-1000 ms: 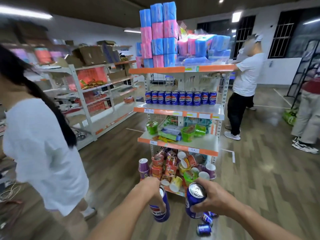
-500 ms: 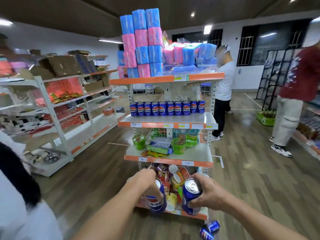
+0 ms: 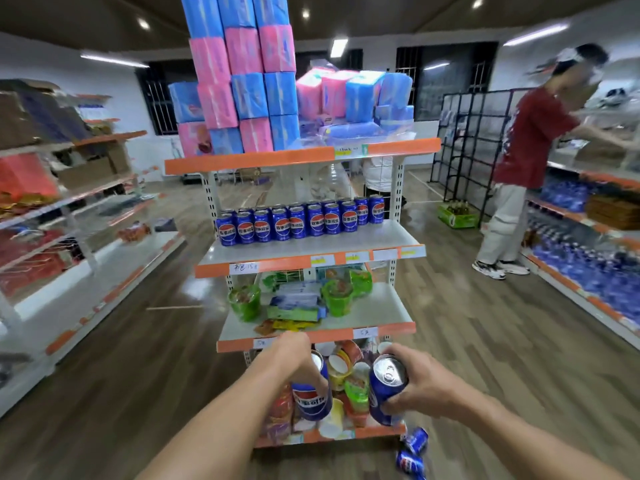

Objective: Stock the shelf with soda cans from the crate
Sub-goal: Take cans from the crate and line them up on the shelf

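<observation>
Left hand (image 3: 294,358): fingers curled round 1 blue can (image 3: 311,398)
Right hand (image 3: 420,382): fingers wrapped round 1 upright can (image 3: 385,388)
Shelf (image 3: 311,252): can row (image 3: 298,221) above the fingers

Wood plank floor (image 3: 467,341), shiny. White walls (image 3: 52,64). Dark barred windows (image 3: 446,77) at back. Dark ceiling (image 3: 381,15) with small round lights, long tube lights. Black wire rack (image 3: 478,143) right. Long white shelves (image 3: 69,237) left.

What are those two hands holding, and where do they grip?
Each holds a blue soda can. The left hand grips its can from above, round the top; the right hand wraps the side of its can.
</observation>
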